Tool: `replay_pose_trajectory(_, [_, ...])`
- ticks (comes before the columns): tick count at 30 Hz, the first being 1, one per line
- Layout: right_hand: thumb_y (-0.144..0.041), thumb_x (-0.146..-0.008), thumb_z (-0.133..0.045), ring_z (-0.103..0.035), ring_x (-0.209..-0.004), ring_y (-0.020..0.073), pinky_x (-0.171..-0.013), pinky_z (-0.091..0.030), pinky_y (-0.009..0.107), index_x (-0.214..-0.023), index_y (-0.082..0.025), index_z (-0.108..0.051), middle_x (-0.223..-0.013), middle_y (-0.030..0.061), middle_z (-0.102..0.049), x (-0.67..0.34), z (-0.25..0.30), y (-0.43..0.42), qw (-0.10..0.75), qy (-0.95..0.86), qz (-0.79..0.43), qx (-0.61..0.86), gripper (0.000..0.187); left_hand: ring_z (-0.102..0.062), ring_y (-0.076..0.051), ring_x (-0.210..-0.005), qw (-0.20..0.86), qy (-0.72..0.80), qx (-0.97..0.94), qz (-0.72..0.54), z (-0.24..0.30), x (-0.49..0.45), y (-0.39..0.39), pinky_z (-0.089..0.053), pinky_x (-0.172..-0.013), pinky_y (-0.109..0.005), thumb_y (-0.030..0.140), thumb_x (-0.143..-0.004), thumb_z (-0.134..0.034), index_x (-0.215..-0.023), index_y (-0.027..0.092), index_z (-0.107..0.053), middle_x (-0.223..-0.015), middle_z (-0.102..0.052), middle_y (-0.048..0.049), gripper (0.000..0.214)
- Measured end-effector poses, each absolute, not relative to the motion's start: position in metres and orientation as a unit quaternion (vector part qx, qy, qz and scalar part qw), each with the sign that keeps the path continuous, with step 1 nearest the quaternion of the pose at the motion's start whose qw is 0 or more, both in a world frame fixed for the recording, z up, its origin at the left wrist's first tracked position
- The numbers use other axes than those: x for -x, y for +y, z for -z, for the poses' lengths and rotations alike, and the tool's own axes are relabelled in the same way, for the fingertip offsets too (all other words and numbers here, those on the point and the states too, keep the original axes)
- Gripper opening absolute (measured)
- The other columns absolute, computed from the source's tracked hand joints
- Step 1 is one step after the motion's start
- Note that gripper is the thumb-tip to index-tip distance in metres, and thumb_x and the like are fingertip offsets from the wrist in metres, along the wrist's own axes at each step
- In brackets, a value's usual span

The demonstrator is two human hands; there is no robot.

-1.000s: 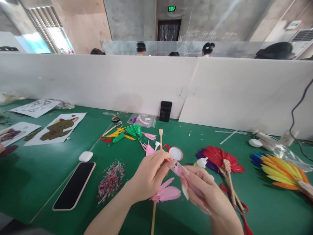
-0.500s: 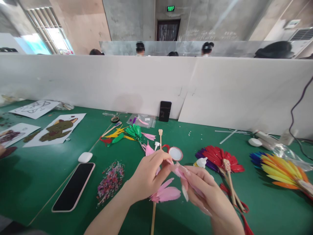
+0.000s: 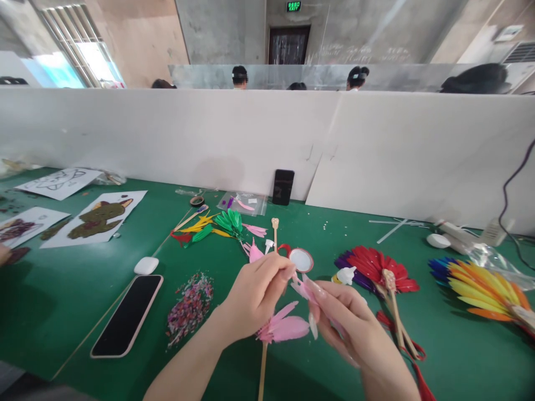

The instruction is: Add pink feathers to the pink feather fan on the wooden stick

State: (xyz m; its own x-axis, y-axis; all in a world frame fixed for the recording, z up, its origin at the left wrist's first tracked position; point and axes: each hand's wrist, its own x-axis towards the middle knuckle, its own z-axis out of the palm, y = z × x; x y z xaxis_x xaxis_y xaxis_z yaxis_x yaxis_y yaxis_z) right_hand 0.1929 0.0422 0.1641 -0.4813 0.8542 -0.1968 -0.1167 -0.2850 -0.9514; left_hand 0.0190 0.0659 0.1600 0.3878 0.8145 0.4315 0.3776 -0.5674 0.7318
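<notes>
Between my hands is a pink feather (image 3: pixel 305 288). My left hand (image 3: pixel 261 289) pinches its narrow end, while the fingers of my right hand (image 3: pixel 345 317) are closed around its wider part. Below them on the green table lies a pink feather fan (image 3: pixel 288 328) on a wooden stick (image 3: pixel 262 370), its upper part hidden behind my left hand. Just beyond my hands are a round white disc with a red rim (image 3: pixel 301 260) and a small white-capped glue bottle (image 3: pixel 345 275).
Red (image 3: pixel 378 273) and yellow-orange feather fans (image 3: pixel 480 287) lie to the right. On the left are a phone (image 3: pixel 127 316), a white case (image 3: pixel 146 265) and a pile of colourful bits (image 3: pixel 190 306). Green feathers (image 3: pixel 229 221) lie farther back, before a white partition (image 3: pixel 188 133).
My left fingertips have drawn slightly away from my right ones, showing more of the pink feather between them. The camera view has shifted slightly.
</notes>
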Motion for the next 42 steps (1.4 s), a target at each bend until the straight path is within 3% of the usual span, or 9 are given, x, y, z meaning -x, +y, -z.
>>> replay_pose_trajectory(3, [-0.055, -0.088, -0.042, -0.022, -0.027, 0.0017, -0.031, -0.018, 0.016, -0.066, -0.017, -0.048, -0.035, -0.0102, -0.033, -0.190, -0.162, 0.039, 0.369, -0.530, -0.637, 0.420, 0.045, -0.048, -0.009, -0.068, 0.294, 0.385, -0.778, -0.400, -0.163, -0.020, 0.065, -0.038, -0.063, -0.020, 0.022, -0.091, -0.044, -0.089, 0.019, -0.050, -0.079, -0.054, 0.0006, 0.007])
replay_pose_trajectory(9, [-0.046, -0.093, -0.038, -0.031, -0.034, 0.0041, -0.041, -0.029, 0.017, -0.067, -0.017, -0.048, -0.038, -0.0081, -0.037, -0.186, -0.159, 0.033, 0.374, -0.626, -0.506, 0.461, 0.041, -0.046, -0.009, -0.062, 0.388, 0.405, -0.722, -0.404, -0.165, -0.021, 0.063, -0.038, -0.058, -0.020, 0.026, -0.090, -0.046, -0.083, 0.019, -0.051, -0.069, -0.052, 0.0025, 0.011])
replay_pose_trajectory(20, [-0.037, -0.095, -0.038, -0.035, -0.038, 0.0064, -0.041, -0.026, 0.019, -0.066, -0.018, -0.046, -0.043, -0.0068, -0.038, -0.189, -0.157, 0.033, 0.375, -0.693, -0.389, 0.477, 0.035, -0.051, -0.009, -0.065, 0.471, 0.388, -0.696, -0.379, -0.168, -0.021, 0.062, -0.040, -0.060, -0.020, 0.031, -0.090, -0.047, -0.086, 0.019, -0.053, -0.073, -0.056, 0.0021, 0.014])
replay_pose_trajectory(26, [-0.037, -0.094, -0.039, -0.034, -0.039, 0.0072, -0.041, -0.026, 0.020, -0.065, -0.019, -0.045, -0.044, -0.0063, -0.036, -0.187, -0.156, 0.035, 0.366, -0.694, -0.395, 0.478, 0.034, -0.051, -0.009, -0.061, 0.440, 0.395, -0.701, -0.399, -0.170, -0.023, 0.061, -0.040, -0.059, -0.020, 0.028, -0.090, -0.046, -0.081, 0.018, -0.054, -0.068, -0.056, 0.0019, 0.016])
replay_pose_trajectory(35, [-0.038, -0.094, -0.042, -0.038, -0.037, 0.0065, -0.042, -0.029, 0.020, -0.061, -0.020, -0.040, -0.040, -0.0058, -0.039, -0.188, -0.160, 0.033, 0.363, -0.673, -0.457, 0.455, 0.038, -0.049, -0.007, -0.051, 0.479, 0.386, -0.653, -0.443, -0.167, -0.021, 0.062, -0.039, -0.050, -0.019, 0.027, -0.084, -0.056, -0.072, 0.017, -0.056, -0.059, -0.055, 0.0024, 0.017])
replay_pose_trajectory(42, [-0.049, -0.092, -0.039, -0.028, -0.027, 0.0022, -0.034, -0.022, 0.016, -0.065, -0.017, -0.046, -0.036, -0.0090, -0.036, -0.176, -0.156, 0.028, 0.378, -0.547, -0.635, 0.393, 0.043, -0.039, -0.006, -0.049, 0.334, 0.377, -0.686, -0.525, -0.161, -0.025, 0.057, -0.033, -0.047, -0.019, 0.018, -0.085, -0.053, -0.067, 0.017, -0.047, -0.052, -0.042, 0.0051, 0.019])
